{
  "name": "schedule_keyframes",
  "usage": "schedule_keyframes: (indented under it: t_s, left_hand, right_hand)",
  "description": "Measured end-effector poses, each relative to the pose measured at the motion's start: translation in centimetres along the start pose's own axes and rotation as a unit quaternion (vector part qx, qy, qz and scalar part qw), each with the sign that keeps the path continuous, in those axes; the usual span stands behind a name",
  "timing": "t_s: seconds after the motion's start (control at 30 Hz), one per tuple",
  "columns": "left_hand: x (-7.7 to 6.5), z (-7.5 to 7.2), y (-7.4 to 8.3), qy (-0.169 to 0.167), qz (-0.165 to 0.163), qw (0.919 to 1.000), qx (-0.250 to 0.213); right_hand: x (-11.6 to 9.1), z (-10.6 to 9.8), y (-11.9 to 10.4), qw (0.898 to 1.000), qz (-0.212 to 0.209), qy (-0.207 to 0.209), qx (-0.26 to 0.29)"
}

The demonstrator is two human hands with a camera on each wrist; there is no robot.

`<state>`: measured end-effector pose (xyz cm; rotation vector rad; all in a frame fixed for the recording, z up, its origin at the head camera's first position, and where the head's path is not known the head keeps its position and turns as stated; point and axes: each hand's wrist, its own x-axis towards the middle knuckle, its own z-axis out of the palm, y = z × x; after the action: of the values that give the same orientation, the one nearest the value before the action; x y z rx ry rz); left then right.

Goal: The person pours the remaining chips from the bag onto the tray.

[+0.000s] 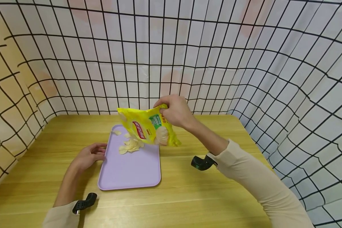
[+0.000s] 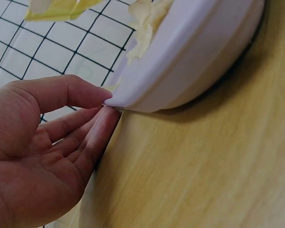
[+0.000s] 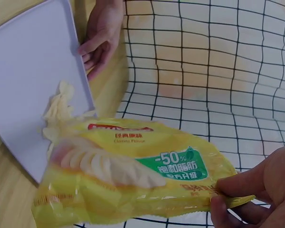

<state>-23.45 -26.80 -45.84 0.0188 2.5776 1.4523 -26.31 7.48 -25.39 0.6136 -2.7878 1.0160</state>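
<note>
From where I stand, the person's right hand point(image 1: 175, 110) pinches one end of a yellow chip bag point(image 1: 143, 126), thumb against fingers, and holds it slanted over the far part of a lilac tray point(image 1: 131, 171). The left hand point(image 1: 88, 155) has the tray's left rim pinched between thumb and fingers. To tip the chips out well, I'd want the bag low, its far end well inside the rim, with gentle shakes and the right grip kept light, since squeezing would probably crush what's within. The left grip need only steady the tray; lifting that edge could send chips sliding. As for the containers, the tray sits on the wooden bench point(image 1: 205, 196) and carries a loose heap of pale chips point(image 1: 131, 146) just beneath the bag, with a stray chip point(image 1: 116, 132) near its far left corner. How much the bag itself holds I can't tell; its printed side hides the inside.
</note>
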Motion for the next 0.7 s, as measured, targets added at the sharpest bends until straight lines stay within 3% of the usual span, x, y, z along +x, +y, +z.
schedule_keyframes:
  t_s: [0.47,0.7]
  left_hand:
    - [0.1,0.0,-0.1,0.001,0.002,0.9999,-0.011]
    - [0.1,0.0,-0.2,0.001,0.003,0.9999,-0.013]
  right_hand:
    - [0.3,-0.4,-1.2,1.000,0.003,-0.001,-0.018]
    - [0.3,-0.4,-1.5,1.000,0.009,0.015,0.011]
